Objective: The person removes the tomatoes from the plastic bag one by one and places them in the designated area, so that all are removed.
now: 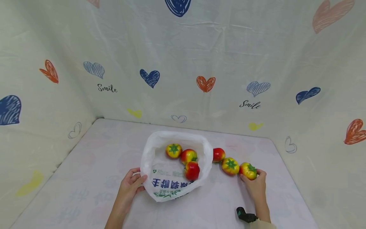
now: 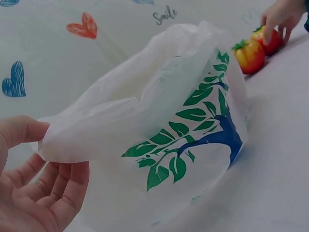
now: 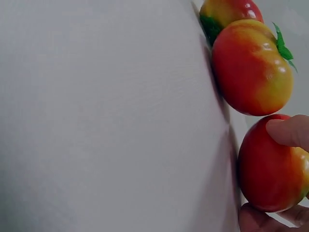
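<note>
A white plastic bag (image 1: 177, 136) with a rolled rim and green leaf print stands with its mouth wide. Three red-and-yellow toy persimmons (image 1: 173, 151) with green leafy tops lie inside it. My left hand (image 1: 130, 184) pinches the bag's left rim between thumb and fingers; the left wrist view shows the thumb above the fold and the fingers below. At the right, my right hand (image 1: 255, 183) holds the nearest persimmon (image 3: 270, 166) of a row, thumb on one side and fingers on the other. Beside it sit a second persimmon (image 1: 230, 166) and a third (image 1: 219, 155) close to the bag.
A pale tabletop (image 1: 114, 152) lies under everything, its back edge meeting a hanging cloth (image 1: 177, 98) printed with hearts and "Smile". A black wrist device (image 1: 246, 215) sits at my right wrist. Cloth also hangs along both sides.
</note>
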A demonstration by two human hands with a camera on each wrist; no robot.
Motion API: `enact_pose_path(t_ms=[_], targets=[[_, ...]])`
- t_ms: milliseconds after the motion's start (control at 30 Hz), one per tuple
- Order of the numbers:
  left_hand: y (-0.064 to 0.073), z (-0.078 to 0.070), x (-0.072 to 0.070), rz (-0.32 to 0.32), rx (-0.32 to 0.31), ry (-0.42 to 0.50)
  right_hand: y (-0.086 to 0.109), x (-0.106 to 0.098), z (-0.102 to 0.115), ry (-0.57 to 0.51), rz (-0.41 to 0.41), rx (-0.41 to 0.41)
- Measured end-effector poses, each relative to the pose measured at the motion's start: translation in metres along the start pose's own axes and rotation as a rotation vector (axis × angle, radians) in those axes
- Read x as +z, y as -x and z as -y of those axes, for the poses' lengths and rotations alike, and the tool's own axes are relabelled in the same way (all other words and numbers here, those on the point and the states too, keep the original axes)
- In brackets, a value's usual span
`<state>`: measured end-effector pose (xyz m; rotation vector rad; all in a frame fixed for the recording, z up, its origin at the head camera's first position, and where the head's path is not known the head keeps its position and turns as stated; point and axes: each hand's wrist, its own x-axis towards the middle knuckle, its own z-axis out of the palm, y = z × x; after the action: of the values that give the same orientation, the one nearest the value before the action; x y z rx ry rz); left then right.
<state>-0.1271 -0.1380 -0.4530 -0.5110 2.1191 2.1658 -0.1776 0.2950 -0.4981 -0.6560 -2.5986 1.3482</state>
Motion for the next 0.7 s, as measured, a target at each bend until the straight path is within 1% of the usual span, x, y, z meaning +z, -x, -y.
enact_pose_path(t_ms=[67, 167, 333, 400, 500, 700], targets=[[0.000, 0.000, 0.000, 0.000, -0.001, 0.004, -0.005, 0.002, 0.000, 0.013, -0.004, -0.016], [0.000, 0.001, 0.000, 0.000, 0.000, 0.009, -0.013, 0.004, 0.001, 0.051, 0.012, -0.064], [0.000, 0.002, 0.000, 0.001, -0.003, 0.013, -0.020, 0.005, 0.003, 0.170, 0.073, -0.128], [0.000, 0.002, 0.000, 0.000, -0.004, 0.020, -0.021, 0.005, 0.003, 0.226, 0.099, -0.138], [0.000, 0.003, -0.001, 0.001, 0.004, 0.033, -0.021, 0.006, 0.003, 0.277, 0.138, -0.144], [0.001, 0.005, -0.002, 0.007, 0.025, 0.051, -0.017, 0.006, 0.008, 0.291, 0.205, -0.145]])
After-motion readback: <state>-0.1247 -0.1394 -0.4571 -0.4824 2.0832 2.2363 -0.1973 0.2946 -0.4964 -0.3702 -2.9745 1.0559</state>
